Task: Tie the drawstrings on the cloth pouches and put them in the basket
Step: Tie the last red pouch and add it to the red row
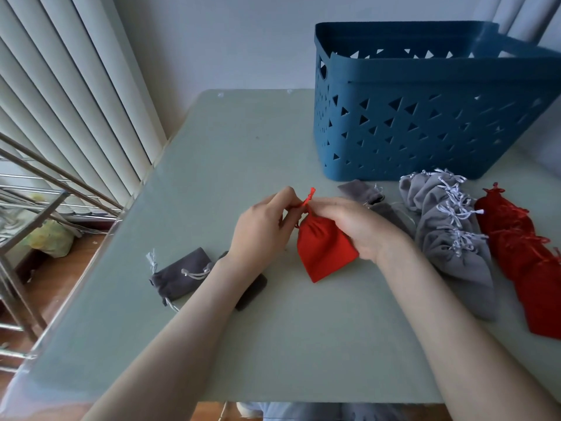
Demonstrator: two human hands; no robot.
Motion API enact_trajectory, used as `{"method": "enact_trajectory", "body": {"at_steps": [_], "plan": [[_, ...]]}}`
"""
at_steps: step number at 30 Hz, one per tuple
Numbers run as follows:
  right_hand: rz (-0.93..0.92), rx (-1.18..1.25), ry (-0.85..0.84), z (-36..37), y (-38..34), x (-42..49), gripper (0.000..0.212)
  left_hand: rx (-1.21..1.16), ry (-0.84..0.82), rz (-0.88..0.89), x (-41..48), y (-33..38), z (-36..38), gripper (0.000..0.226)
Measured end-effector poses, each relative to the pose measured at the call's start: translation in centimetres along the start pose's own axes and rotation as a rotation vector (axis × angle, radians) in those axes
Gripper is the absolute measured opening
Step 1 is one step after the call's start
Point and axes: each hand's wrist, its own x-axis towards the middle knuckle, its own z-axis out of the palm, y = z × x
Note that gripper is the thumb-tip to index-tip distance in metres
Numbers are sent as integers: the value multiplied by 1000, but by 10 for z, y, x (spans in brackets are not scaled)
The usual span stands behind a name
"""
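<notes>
The left hand (pixel 261 229) pinches the red drawstring (pixel 309 196) between thumb and curled fingers, just at the gathered neck of a bright red pouch (pixel 324 253). The right hand (pixel 355 226) grips that pouch's neck and upper side, fingers wrapped round the cloth. The cord's knotted end sticks up between the two hands. The pouch's lower corner rests on the pale green table (pixel 243 147), in front of the blue basket (pixel 425 117) and towards its left corner.

Directly in front of the basket lies a row of light grey pouches (pixel 449 235) with white strings, overlapping one another. A row of dark red pouches (pixel 522 256) sits beside it, further right. A single dark grey pouch (pixel 364 192) lies just at the basket's front wall. Well to the front left of the basket lies a charcoal pouch (pixel 182 275). What seems to be a second one (pixel 252 293) is half hidden under the left forearm.
</notes>
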Motion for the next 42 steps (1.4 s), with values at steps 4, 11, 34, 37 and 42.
{"method": "enact_trajectory", "body": {"at_steps": [4,11,34,37,42], "plan": [[-98,-92,112,2,4,5,20,-39,-31,-47,1,2,-1,10],[-27,-103,352,-3,7,13,33,-197,64,-315,4,6,-7,29],[-388,-503,171,-4,1,4,4,-939,-148,-556,14,17,-17,17],[-356,-513,148,-1,2,3,5,-1074,-106,-574,16,20,-20,17],[-342,-500,72,2,0,-2,5,-973,-55,-540,14,18,-24,11]]}}
